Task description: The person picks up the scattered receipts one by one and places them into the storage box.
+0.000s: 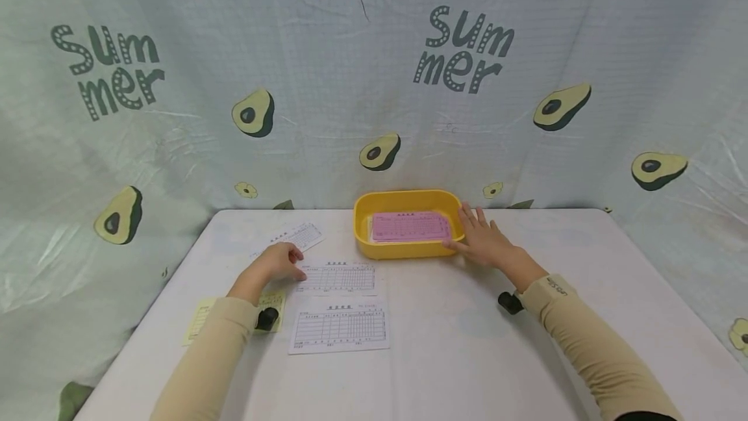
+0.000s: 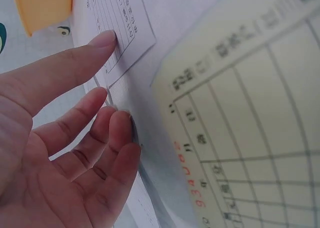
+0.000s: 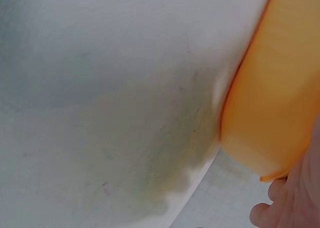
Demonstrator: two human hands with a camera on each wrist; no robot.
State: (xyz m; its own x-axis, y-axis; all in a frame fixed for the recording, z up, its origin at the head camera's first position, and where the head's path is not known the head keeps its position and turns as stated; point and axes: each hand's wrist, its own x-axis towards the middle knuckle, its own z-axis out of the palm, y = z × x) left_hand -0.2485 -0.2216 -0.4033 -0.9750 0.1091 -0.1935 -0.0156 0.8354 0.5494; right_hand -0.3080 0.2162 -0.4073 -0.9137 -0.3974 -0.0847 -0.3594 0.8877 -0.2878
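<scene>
My left hand [image 1: 274, 265] is at the left edge of a white printed form [image 1: 339, 278], fingers loosely bent. In the left wrist view its thumb lies over that form's corner, and nothing sits between the thumb and the other fingers. A second white form [image 1: 339, 330] lies just nearer, and a tilted one [image 1: 306, 234] lies behind the hand. My right hand [image 1: 484, 240] rests at the right end of a yellow plastic basket [image 1: 374, 251], fingers spread and thumb at the front rim. Pink printed slips [image 1: 409, 227] lie inside the basket.
Yellow printed slips [image 1: 199, 322] lie partly under the left forearm. Behind the white table [image 1: 467, 356] hangs a curtain [image 1: 315, 96] with avocado prints, close to the back of the basket. Each wrist carries a small black device [image 1: 510, 303].
</scene>
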